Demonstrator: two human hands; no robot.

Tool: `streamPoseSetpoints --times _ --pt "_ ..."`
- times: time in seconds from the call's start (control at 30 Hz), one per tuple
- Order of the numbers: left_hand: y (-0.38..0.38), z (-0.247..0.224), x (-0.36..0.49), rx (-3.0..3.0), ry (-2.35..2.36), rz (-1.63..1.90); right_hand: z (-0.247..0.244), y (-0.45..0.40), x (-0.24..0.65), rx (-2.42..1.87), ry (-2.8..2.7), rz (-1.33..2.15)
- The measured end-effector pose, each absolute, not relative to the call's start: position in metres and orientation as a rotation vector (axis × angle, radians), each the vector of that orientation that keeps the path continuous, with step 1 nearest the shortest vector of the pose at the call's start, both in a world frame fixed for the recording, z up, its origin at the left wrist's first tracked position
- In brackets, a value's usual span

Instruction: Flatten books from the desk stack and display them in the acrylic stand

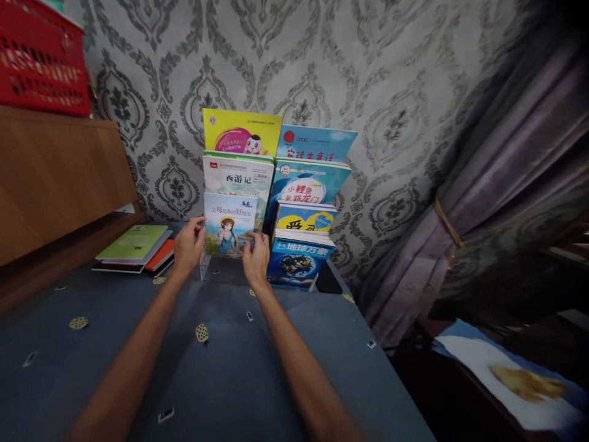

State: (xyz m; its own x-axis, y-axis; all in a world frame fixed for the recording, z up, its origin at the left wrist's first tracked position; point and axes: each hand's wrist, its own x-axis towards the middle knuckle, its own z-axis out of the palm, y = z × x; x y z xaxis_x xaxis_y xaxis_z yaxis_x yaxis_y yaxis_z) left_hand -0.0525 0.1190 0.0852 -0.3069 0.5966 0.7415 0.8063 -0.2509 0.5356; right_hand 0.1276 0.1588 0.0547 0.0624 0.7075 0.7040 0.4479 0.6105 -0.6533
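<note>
A small book [223,218] with a girl in a hat on its cover stands upright in the front left slot of a clear stepped book rack [203,270]. My left hand [189,247], its fingers bent, meets the book's left edge. On the other side, my right hand [256,258] has curled fingers at the lower right of the cover. Directly behind the book rises a white-covered book [221,178], with a yellow book [239,129] at the back. The right column holds a blue book with a globe [292,264] and several others above it.
A green book [133,242] tops a small pile on the left of the dark cloth-covered table [221,380]. A black flat object [329,279] lies right of the rack. Further out are a wooden cabinet [59,178], a red basket [41,55] and a tied curtain [423,270].
</note>
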Motion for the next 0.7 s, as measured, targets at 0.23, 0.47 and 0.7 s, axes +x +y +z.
streamPoseSetpoints --times 0.23,0.47,0.7 --pt "0.119 0.084 -0.066 -1.679 -1.783 -1.696 0.053 0.155 0.125 -0.97 -1.558 0.255" --pt "0.124 0.07 -0.085 -1.56 -1.921 -1.679 0.05 0.154 0.124 -0.962 -1.561 0.26" --pt "0.121 0.051 -0.119 -1.404 -2.149 -1.415 0.044 0.152 0.119 -0.967 -1.55 0.239"
